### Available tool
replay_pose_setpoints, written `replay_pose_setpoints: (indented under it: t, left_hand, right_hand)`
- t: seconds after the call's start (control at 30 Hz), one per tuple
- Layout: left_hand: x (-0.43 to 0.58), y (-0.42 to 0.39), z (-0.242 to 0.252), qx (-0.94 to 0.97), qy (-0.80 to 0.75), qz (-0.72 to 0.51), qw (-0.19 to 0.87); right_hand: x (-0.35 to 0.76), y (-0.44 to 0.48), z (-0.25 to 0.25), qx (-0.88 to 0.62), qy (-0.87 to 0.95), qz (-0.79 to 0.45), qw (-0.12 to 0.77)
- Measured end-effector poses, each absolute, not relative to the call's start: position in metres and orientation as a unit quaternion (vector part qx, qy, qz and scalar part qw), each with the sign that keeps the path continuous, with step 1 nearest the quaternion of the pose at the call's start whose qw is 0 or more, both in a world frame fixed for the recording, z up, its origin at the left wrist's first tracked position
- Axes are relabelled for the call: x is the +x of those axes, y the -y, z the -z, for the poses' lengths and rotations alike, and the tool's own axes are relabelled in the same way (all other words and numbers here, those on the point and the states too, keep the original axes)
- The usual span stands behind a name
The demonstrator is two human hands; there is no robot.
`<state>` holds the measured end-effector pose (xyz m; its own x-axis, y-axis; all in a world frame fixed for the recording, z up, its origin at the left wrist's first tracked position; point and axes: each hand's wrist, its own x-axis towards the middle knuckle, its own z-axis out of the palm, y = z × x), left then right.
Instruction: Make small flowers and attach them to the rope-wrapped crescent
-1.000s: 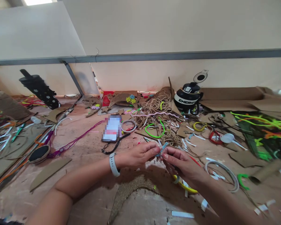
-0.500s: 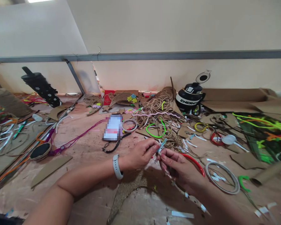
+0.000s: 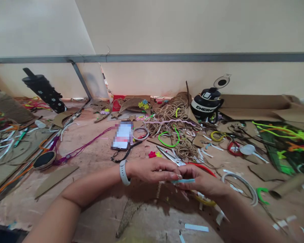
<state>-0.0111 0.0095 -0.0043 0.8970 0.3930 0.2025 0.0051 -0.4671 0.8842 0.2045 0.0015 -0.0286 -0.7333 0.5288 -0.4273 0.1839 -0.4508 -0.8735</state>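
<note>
My left hand (image 3: 153, 169) and my right hand (image 3: 205, 182) meet low over the middle of the table, fingers pinched on a thin light-blue strip (image 3: 183, 181) that lies level between them. A white band sits on my left wrist (image 3: 123, 172). Under my hands lies a woven jute piece (image 3: 131, 211). Red-handled scissors (image 3: 178, 159) rest just beyond my fingers, beside small red and yellow flower cut-outs (image 3: 153, 154).
A phone (image 3: 122, 135) lies ahead, a heap of jute cord (image 3: 172, 118) with a green loop (image 3: 168, 138) behind it. A black bottle (image 3: 206, 104) stands at the back. Cardboard sheets (image 3: 255, 106), pipe cleaners (image 3: 286, 138) and a wire ring (image 3: 243, 184) fill the right.
My hands came down toward the table and the blue strip turned from upright to level. The scissors and the flower cut-outs beyond my fingers are uncovered.
</note>
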Motion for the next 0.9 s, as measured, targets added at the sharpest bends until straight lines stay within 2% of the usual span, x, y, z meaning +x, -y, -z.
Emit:
replay_pose_setpoints:
  t: [0.13, 0.33, 0.57, 0.9]
  left_hand:
    - [-0.01, -0.01, 0.005, 0.866, -0.101, -0.168, 0.46]
    - [-0.013, -0.012, 0.003, 0.883, -0.151, -0.229, 0.381]
    - [-0.017, -0.019, 0.007, 0.786, -0.316, -0.252, 0.468]
    - [-0.013, -0.015, 0.009, 0.822, -0.327, -0.248, 0.394]
  right_hand:
    - [0.204, -0.004, 0.023, -0.355, 0.525, -0.765, 0.114]
    - [0.197, 0.001, 0.014, -0.415, 0.557, -0.684, 0.226]
    - [0.199, -0.003, 0.024, -0.466, 0.509, -0.652, 0.314]
    - [0.192, 0.001, 0.024, -0.482, 0.478, -0.643, 0.355]
